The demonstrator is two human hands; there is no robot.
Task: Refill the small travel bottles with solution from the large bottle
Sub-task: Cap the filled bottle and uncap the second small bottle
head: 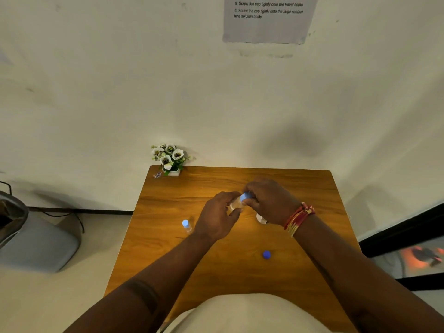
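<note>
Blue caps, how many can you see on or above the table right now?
3: one on the small bottle standing left, one loose cap near the front, one cap in the right hand's fingers. Hands may hide more.

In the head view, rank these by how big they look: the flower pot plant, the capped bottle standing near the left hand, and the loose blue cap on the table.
Largest to smallest as they look:
1. flower pot plant
2. capped bottle
3. loose blue cap
The cap lies nearer the camera than the bottle and still looks smaller.
</note>
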